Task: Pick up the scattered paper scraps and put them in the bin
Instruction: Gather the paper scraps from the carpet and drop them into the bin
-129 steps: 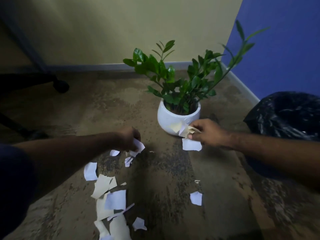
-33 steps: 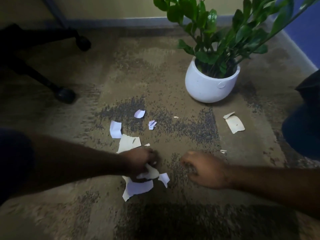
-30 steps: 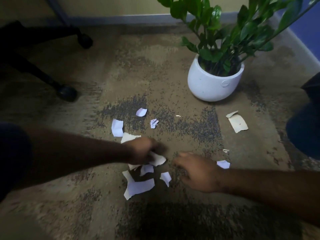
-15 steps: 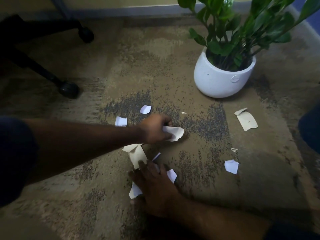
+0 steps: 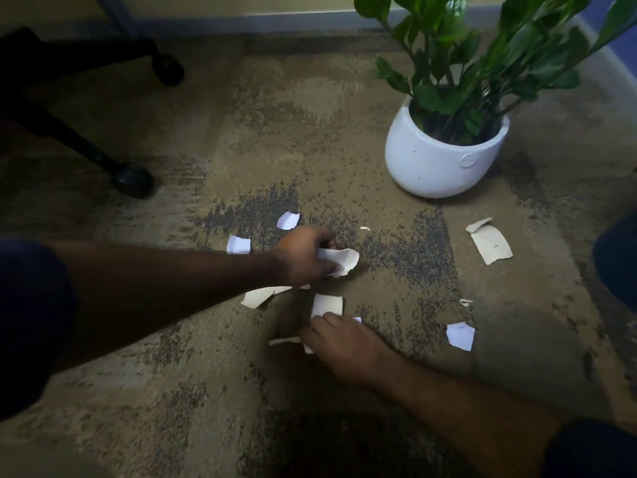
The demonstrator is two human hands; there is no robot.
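Note:
Torn paper scraps lie on the mottled carpet. My left hand [image 5: 305, 255] grips a bunch of white and cream scraps [image 5: 341, 260] just above the floor. Nearer to me, my right hand [image 5: 344, 343] rests knuckles-up on some scraps, its fingertips touching a cream scrap [image 5: 326, 304]. Another cream scrap [image 5: 262, 295] pokes out from under my left forearm. Loose white scraps [image 5: 288, 220] [image 5: 238, 244] lie beyond my left hand, and one white scrap [image 5: 460, 335] lies to the right. A larger cream scrap [image 5: 491, 241] lies near the pot. A dark part of the bin [image 5: 617, 260] shows at the right edge.
A white pot [image 5: 437, 167] with a leafy green plant stands at the back right. A black office chair base with castors [image 5: 132, 179] reaches in from the back left. A skirting board runs along the far wall.
My left hand has gathered scraps and carried them away from me towards the middle. My right hand has moved left onto the scraps nearest me.

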